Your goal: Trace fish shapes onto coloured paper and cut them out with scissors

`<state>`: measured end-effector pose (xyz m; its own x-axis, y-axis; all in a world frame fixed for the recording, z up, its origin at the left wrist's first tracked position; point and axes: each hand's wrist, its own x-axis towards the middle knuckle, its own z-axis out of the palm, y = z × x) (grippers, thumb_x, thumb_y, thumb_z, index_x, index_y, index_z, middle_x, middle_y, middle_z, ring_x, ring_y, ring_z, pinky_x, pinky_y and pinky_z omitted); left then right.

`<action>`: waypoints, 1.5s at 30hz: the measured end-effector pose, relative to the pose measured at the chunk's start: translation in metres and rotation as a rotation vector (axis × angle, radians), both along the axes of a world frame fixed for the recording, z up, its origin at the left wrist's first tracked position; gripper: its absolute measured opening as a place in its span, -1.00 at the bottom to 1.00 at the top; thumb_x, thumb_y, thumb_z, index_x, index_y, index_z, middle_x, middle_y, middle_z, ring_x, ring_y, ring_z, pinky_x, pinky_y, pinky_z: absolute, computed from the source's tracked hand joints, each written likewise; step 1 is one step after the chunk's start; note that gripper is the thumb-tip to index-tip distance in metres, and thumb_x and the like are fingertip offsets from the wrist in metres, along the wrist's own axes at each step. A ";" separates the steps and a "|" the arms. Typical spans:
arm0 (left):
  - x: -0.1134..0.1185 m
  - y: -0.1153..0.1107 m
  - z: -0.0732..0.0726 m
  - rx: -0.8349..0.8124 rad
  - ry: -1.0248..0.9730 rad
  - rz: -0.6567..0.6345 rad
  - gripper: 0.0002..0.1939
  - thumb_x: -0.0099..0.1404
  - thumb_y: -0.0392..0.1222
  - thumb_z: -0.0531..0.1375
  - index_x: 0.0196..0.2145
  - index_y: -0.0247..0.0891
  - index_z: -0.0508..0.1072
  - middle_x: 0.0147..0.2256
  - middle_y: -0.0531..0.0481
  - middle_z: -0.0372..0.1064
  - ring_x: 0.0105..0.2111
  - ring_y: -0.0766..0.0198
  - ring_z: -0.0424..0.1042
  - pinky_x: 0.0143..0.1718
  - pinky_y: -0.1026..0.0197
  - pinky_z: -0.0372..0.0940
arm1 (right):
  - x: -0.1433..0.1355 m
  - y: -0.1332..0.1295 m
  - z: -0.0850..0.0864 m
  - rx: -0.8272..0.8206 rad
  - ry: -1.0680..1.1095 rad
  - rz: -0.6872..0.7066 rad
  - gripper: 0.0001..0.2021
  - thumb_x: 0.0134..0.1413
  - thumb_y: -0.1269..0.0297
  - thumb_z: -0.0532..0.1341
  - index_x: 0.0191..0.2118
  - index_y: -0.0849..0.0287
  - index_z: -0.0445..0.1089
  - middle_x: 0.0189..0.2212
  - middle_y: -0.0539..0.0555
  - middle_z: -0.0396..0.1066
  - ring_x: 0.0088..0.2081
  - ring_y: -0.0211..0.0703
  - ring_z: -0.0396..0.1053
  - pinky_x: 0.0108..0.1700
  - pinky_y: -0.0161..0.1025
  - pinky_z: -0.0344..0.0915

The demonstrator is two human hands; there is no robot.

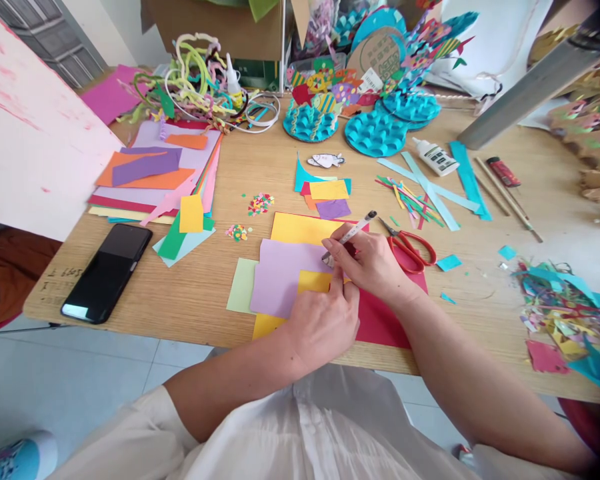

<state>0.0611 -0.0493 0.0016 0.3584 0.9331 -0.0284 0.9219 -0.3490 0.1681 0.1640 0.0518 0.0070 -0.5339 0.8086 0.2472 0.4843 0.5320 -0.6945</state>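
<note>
My right hand (pixel 373 267) is closed around a white pen (pixel 353 230) with a dark end, its tip down near a small pale piece with dark lines, mostly hidden by my fingers. Beside it, my left hand (pixel 325 327) is curled with fingertips pressed down on a small yellow paper piece (pixel 307 281). That piece lies on a lilac sheet (pixel 277 277). Beneath are a larger yellow sheet (pixel 295 228), a red sheet (pixel 385 323) and a light green piece (pixel 241 287). Red-handled scissors (pixel 414 252) lie just right of my right hand.
A black phone (pixel 107 273) lies at the left, below stacked coloured paper (pixel 147 143). Small paper dots (pixel 261 204), a white fish cutout (pixel 326 160), paper strips (pixel 415 200) and a glue bottle (pixel 436 157) lie beyond my hands. Paper scraps (pixel 565 313) pile up at right.
</note>
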 end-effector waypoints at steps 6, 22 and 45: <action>0.001 -0.001 -0.001 0.008 0.010 -0.004 -0.60 0.30 -0.23 0.03 0.06 -0.46 0.26 0.01 -0.43 0.34 -0.43 0.14 0.47 -0.57 0.18 0.28 | 0.000 0.000 0.000 0.006 -0.010 0.008 -0.80 0.23 0.20 0.11 -0.41 0.15 0.25 -0.61 -0.01 0.34 -0.59 -0.27 0.26 -0.50 -0.29 0.18; 0.004 -0.003 -0.004 0.068 -0.003 0.003 -0.58 0.35 -0.13 0.00 0.05 -0.48 0.23 -0.01 -0.48 0.35 -0.54 0.15 0.44 -0.67 0.17 0.18 | 0.006 0.001 0.000 0.013 -0.085 0.068 -0.75 0.25 0.20 0.09 -0.45 0.16 0.25 -0.54 0.02 0.39 -0.61 -0.33 0.20 -0.54 -0.31 0.11; 0.004 -0.004 0.000 0.054 0.022 -0.011 -0.58 0.41 -0.01 -0.05 0.01 -0.42 0.28 0.12 -0.52 0.25 -0.53 0.18 0.45 -0.66 0.19 0.21 | 0.010 0.001 0.008 0.025 -0.131 0.115 -0.78 0.24 0.20 0.10 -0.41 0.14 0.29 -0.58 0.00 0.38 -0.59 -0.26 0.26 -0.50 -0.25 0.15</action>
